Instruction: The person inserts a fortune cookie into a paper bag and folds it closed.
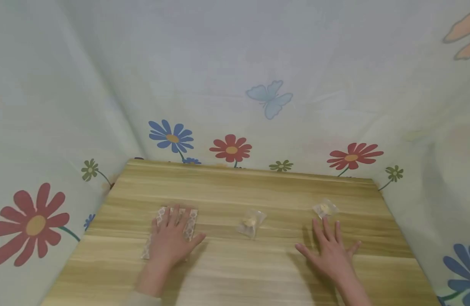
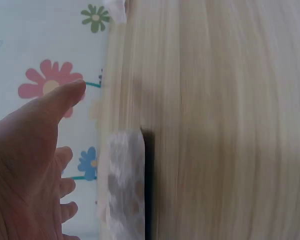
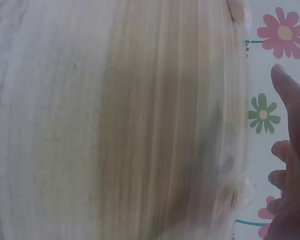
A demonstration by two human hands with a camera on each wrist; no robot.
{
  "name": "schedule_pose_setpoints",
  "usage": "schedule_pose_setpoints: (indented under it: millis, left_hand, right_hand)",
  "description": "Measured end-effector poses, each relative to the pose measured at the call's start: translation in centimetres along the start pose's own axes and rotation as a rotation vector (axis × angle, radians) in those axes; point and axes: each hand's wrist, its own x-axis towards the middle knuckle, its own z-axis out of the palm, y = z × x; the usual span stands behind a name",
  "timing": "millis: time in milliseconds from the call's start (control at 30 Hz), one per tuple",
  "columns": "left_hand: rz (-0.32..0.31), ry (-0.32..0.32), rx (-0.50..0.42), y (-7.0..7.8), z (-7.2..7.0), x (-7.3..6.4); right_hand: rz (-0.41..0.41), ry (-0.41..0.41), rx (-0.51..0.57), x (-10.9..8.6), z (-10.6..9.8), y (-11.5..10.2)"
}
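Note:
Fingers spread, my left hand (image 1: 170, 242) hovers over a flat patterned packet (image 1: 192, 219) at the left of the table. The packet has a pale surface with a brownish lattice print, and the hand covers much of it. In the left wrist view the packet (image 2: 127, 185) lies below the hand (image 2: 27, 160), with a gap between. My right hand (image 1: 330, 255) is also spread, above the table at the right. Just beyond its fingertips lies a small clear plastic bag (image 1: 325, 208) with something yellowish inside. Between the hands sits another such clear bag (image 1: 251, 223).
The wood-grain table (image 1: 227, 182) is bounded at the back and sides by a white cloth (image 1: 219, 63) printed with flowers and butterflies. Its back edge runs close to the cloth. Both hands cast shadows on the tabletop.

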Motion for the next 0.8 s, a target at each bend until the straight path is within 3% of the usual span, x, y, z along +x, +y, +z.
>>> schedule_pose_setpoints:
  millis: [167, 333, 567, 800]
  left_hand:
    - [-0.031, -0.022, 0.015, -2.0, -0.6, -0.2]
    - [-0.049, -0.031, 0.04, -3.2, -0.3, -0.5]
    - [-0.031, -0.086, 0.039, -3.2, 1.1, -1.0]
    - [-0.027, -0.094, 0.048, -3.0, 1.3, -1.1]
  right_hand:
    - [-0.024, 0.024, 0.002, 0.2, 0.1, -0.2]
    - [-0.046, 0.039, 0.01, 0.4, 0.3, -0.6]
    - [-0.051, 0.021, 0.009, 0.6, 0.5, -1.1]
    - [-0.072, 0.035, 0.014, 0.8, 0.7, -1.6]
